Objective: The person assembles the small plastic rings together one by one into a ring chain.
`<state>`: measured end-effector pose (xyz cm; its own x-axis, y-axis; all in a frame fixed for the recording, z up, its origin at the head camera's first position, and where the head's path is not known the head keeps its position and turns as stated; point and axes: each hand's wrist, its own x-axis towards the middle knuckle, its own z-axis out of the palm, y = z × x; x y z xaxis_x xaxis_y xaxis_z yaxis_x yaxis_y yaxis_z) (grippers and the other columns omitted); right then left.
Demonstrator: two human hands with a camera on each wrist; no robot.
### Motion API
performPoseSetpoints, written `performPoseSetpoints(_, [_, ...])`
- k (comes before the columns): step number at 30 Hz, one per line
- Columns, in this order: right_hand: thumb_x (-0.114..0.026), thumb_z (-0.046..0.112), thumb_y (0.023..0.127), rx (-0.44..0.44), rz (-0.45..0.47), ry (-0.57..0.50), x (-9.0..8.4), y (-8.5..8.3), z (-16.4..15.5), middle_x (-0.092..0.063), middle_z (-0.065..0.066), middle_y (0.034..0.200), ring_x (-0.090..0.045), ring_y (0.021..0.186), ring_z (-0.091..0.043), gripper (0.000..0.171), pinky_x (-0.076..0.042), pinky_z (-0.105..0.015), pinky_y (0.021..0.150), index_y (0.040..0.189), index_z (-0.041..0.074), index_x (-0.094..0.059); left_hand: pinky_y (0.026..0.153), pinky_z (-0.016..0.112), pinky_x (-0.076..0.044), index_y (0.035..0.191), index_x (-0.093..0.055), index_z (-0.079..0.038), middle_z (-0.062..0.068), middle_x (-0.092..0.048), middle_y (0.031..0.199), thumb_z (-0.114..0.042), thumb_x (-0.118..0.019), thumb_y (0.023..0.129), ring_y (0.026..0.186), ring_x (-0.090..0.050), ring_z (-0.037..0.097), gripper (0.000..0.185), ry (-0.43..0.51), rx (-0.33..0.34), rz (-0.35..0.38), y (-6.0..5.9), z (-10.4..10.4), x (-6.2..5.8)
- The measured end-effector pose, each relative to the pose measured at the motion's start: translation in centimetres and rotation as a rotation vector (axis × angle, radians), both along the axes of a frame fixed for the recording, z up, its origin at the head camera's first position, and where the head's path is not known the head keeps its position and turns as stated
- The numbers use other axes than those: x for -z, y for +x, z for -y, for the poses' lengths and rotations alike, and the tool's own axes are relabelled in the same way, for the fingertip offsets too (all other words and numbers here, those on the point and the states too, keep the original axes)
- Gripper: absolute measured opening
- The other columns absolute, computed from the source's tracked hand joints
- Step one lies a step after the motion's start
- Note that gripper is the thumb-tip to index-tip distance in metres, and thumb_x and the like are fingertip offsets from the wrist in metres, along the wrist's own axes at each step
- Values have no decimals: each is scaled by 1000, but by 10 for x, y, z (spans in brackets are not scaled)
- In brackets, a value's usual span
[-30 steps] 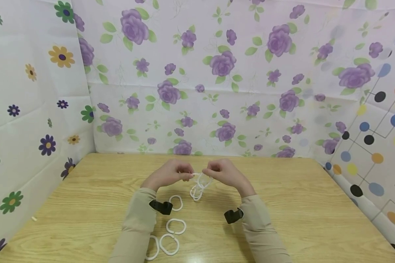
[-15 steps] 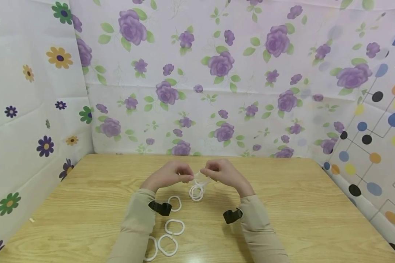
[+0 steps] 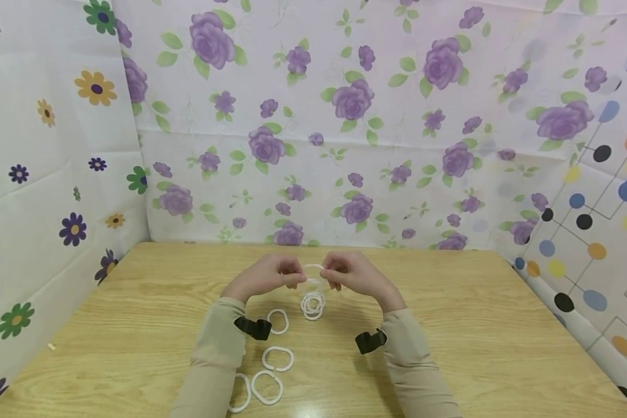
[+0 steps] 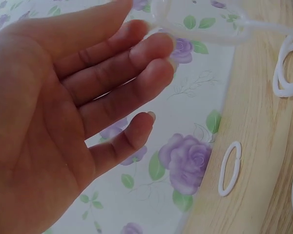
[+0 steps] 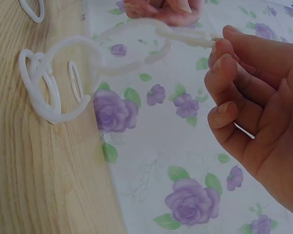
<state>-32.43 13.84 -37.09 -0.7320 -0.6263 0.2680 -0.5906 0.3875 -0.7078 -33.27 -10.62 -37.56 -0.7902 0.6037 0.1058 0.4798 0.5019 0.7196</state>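
Observation:
In the head view, my left hand [image 3: 269,274] and right hand [image 3: 354,273] face each other above the table. A short chain of white plastic rings with gaps runs between and below them. My right thumb and finger pinch one ring [image 5: 198,40], seen nearly edge-on in the right wrist view. It meets a blurred, pale ring [image 5: 132,67], whose far side lies near my left fingertips [image 5: 185,17]. In the left wrist view, my left thumb and forefinger pinch near a white ring [image 4: 205,38]; the exact contact is cut off. Several linked rings [image 3: 312,317] hang below.
Several loose white rings lie on the wooden table [image 3: 475,337] beside my left forearm, including one near the wrist [image 3: 287,321] and one farther forward [image 3: 267,403]. A small white piece [image 3: 51,346] lies at the table's left. Patterned cloth [image 3: 313,174] hangs behind.
My hands have stayed nearly in place. The ring between them has turned so its arc spans the gap between my fingers. The linked rings below have swung into a tighter bunch.

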Motion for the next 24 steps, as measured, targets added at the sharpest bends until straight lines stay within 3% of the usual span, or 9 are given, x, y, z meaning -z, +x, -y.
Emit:
performPoseSetpoints(5, [-57,16,98,-14,6,-17,-3,2,0,-64,-12,71,-60,60,-18,15,-52,-27,60,95,1,-62,69,31,-45,90,-63,-12,5,-66,79,-28,-62,95,76,-61,22,17,22,-38,-3,0,2,-1])
performPoseSetpoints(10, [-57,15,98,-13,5,-12,-2,3,2,-66,-14,73,-62,63,-26,14,-50,-25,60,96,1,-62,69,30,-47,97,-65,-11,5,-67,79,-25,-61,96,75,-62,18,14,32,-27,-14,0,2,-2])
performPoseSetpoints(15, [-58,13,97,10,17,-26,2,1,4,-66,-19,75,-61,62,-20,12,-50,-28,60,101,2,-59,70,30,-48,97,-67,-9,2,-67,79,-23,-59,97,75,-61,15,16,41,-47,-27,1,3,-3])
performPoseSetpoints(20, [-60,14,96,66,17,-67,3,1,6,-62,-18,71,-55,57,-12,13,-49,-27,56,102,5,-53,68,30,-50,93,-68,-8,4,-68,79,-20,-60,97,73,-63,14,15,81,-99,-89,0,6,-5])
performPoseSetpoints(24, [-64,14,94,3,-39,-41,4,2,13,-60,-16,64,-53,53,-9,10,-48,-25,52,95,10,-55,66,29,-50,90,-67,-6,6,-69,77,-21,-61,96,71,-64,15,17,93,-122,-124,0,6,-6])
